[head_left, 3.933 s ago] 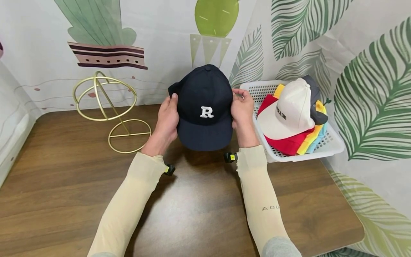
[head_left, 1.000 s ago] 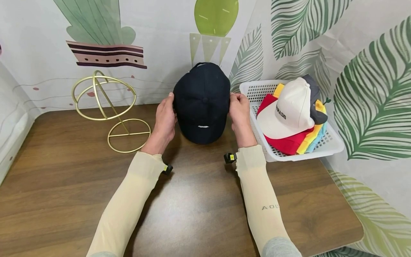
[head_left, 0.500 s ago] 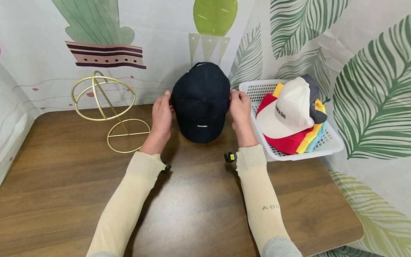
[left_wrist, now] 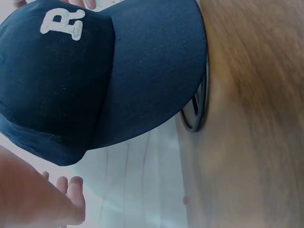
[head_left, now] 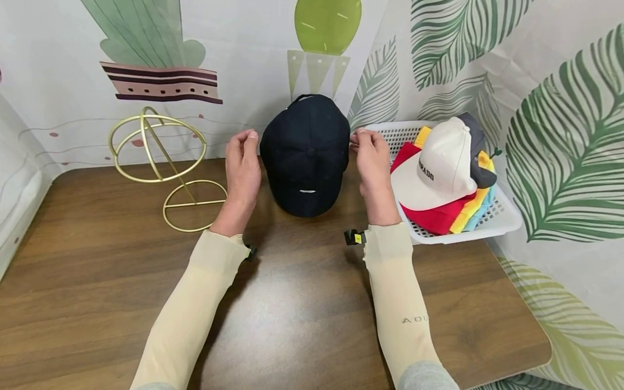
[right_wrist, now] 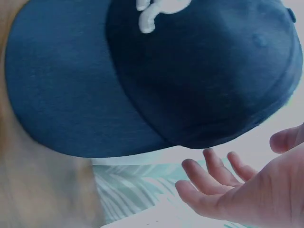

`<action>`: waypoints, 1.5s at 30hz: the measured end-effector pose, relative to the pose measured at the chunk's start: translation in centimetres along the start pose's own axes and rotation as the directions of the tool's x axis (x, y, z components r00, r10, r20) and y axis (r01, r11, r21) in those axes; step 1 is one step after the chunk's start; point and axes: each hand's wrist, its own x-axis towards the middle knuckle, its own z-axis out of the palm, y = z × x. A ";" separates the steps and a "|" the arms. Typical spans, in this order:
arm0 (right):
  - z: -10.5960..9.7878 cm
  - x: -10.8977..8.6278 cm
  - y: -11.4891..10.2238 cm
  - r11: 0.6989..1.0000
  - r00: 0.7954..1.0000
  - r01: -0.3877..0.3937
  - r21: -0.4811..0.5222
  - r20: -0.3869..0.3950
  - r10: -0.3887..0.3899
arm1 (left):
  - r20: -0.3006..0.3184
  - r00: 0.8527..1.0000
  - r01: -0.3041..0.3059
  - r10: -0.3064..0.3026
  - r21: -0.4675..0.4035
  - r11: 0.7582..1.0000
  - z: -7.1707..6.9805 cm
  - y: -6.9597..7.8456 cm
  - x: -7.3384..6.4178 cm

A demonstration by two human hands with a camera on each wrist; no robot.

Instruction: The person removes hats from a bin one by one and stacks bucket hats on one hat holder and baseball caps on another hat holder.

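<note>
A dark navy baseball cap (head_left: 306,141) with a white R patch sits raised off the table, its brim facing me and tilted down. In the left wrist view, part of a dark ring-shaped base (left_wrist: 201,111) shows on the table under the brim; whatever else bears the cap is hidden by it. My left hand (head_left: 242,170) is just off the cap's left side, fingers loosely extended and holding nothing. On the other side my right hand (head_left: 373,162) is near the cap's edge, and the right wrist view shows its fingers spread and bare.
To the left, a gold wire hat stand (head_left: 182,179) with a round base is bare. At right a white perforated basket (head_left: 509,219) holds a cream cap (head_left: 439,168) over red, yellow, blue and grey ones. Behind hangs a printed cloth (head_left: 258,49).
The cap has gone from being held in both hands, R facing up, to sitting lower with its brim tipped down. Both hands have let go and moved outward from its sides.
</note>
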 end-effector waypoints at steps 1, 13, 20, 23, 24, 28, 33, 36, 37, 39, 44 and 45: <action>-0.1 -0.1 -0.2 1.000 1.000 0.007 0.005 0.005 -0.007 | -0.004 1.000 -0.016 0.016 0.015 1.000 0.0 0.1 0.0; -1.8 -1.4 -2.7 0.998 0.999 0.044 0.038 -0.028 -0.043 | -0.030 0.982 -0.183 0.188 0.126 0.975 0.2 1.6 -1.3; -2.3 -1.5 -3.4 0.991 0.995 0.090 0.101 -0.048 -0.086 | -0.016 0.945 -0.322 0.327 0.136 0.937 0.1 3.1 -2.2; -2.6 -1.6 -3.7 0.986 0.994 0.106 0.132 -0.046 -0.101 | -0.017 0.915 -0.398 0.404 0.144 0.906 0.2 4.1 -2.8; -2.7 -1.7 -3.9 0.984 0.993 0.115 0.135 -0.047 -0.110 | -0.017 0.901 -0.426 0.433 0.151 0.892 0.3 4.5 -3.1; -3.3 -1.8 -4.3 0.976 0.989 0.144 0.164 -0.061 -0.136 | -0.030 0.821 -0.561 0.571 0.147 0.815 0.8 6.5 -4.6; -4.1 -1.8 -4.8 0.962 0.985 0.161 0.219 -0.090 -0.144 | -0.024 0.750 -0.656 0.661 0.096 0.749 1.6 8.9 -6.7; -4.6 -1.8 -5.2 0.956 0.984 0.165 0.242 -0.110 -0.141 | 0.005 0.720 -0.691 0.694 0.096 0.716 1.8 8.7 -7.0; -4.8 -1.8 -5.3 0.955 0.983 0.166 0.245 -0.117 -0.141 | 0.013 0.711 -0.700 0.703 0.099 0.707 1.9 8.4 -7.1; -5.2 -1.9 -5.4 0.953 0.981 0.172 0.248 -0.129 -0.143 | 0.030 0.693 -0.719 0.720 0.100 0.688 2.0 8.0 -7.1; -6.2 -1.8 -5.7 0.946 0.971 0.208 0.250 -0.167 -0.169 | 0.095 0.644 -0.765 0.759 0.083 0.639 2.2 8.2 -7.8; -6.5 -1.8 -5.7 0.945 0.969 0.214 0.248 -0.176 -0.174 | 0.113 0.634 -0.774 0.765 0.078 0.629 2.3 8.3 -8.0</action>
